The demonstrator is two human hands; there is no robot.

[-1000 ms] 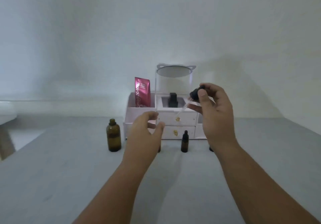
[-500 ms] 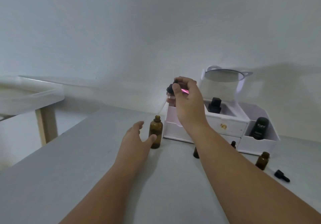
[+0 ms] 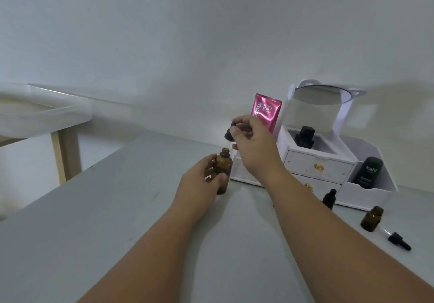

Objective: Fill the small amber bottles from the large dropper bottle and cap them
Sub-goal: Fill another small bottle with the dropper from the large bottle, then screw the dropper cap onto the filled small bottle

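The large amber bottle [image 3: 222, 171] stands open on the grey table, and my left hand [image 3: 199, 183] wraps around its body. My right hand [image 3: 254, 148] pinches the black dropper [image 3: 229, 133] by its bulb, directly above the bottle's mouth. To the right, a small amber bottle [image 3: 329, 198] with a black dropper cap stands before the organiser. Farther right stands an uncapped small amber bottle [image 3: 371, 218], with a loose black dropper cap [image 3: 399, 241] lying beside it.
A white cosmetic organiser [image 3: 320, 168] with drawers and a round mirror sits against the wall. It holds a pink sachet [image 3: 265, 111], a black bottle [image 3: 304, 137] and a black tube [image 3: 368, 172]. A wooden table [image 3: 58, 159] with a clear tray stands at left.
My left hand has closed around the large amber bottle. My right hand has brought the dropper down over its mouth. The camera has swung left.
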